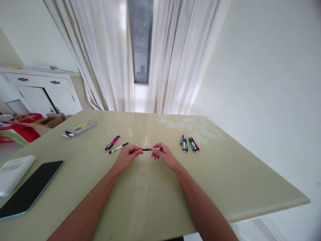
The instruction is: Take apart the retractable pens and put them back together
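Note:
A pink and black pen (147, 149) is held level above the middle of the table, between both hands. My left hand (127, 156) pinches its black end with thumb and fingers. Around the other end, my right hand (162, 154) has its fingers closed, covering part of the barrel. Left of the hands lie a white pen with black parts (118, 147) and some pink and black pens (112, 143). To the right, several pens in blue, white, teal and purple (190, 144) rest in a loose group.
An open pen box (79, 129) lies at the table's back left. A black tablet (32, 187) and a white packet (15, 172) are at the left edge. Behind stand curtains (107, 60) and a white cabinet (42, 88); a wall (271, 83) borders the right.

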Tool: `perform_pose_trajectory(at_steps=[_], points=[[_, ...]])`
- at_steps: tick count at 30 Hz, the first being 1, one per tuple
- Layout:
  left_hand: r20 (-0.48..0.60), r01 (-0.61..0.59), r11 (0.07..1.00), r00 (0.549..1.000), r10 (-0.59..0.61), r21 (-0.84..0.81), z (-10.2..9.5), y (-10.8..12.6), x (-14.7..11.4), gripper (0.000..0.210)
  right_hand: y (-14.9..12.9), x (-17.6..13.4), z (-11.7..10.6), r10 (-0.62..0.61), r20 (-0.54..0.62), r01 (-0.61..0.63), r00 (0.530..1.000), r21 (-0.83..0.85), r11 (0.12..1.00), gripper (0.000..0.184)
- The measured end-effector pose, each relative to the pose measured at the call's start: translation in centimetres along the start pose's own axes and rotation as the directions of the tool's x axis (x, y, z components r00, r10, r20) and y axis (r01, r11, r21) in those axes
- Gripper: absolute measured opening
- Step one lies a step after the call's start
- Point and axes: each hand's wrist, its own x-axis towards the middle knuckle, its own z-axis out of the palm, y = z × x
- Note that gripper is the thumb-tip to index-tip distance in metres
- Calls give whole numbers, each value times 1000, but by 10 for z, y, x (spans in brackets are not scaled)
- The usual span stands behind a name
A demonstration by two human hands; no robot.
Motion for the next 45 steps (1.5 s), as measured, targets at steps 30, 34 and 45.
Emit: perform_pose_trajectory(at_steps=[30,34,45], points=[[-398,401,570,907,-138,717,-55,-34,9,41,2,-24,-132,-172,-892,-697,419,-437,568,29],[-488,483,524,862,-141,702,-63,-29,7,39,9,-23,-128,-163,-879,-752,449,-470,463,21],[-490,529,441,846,-208,725,-69,-28,7,37,2,-3,-92,-305,-626,-281,718,-661,696,27]])
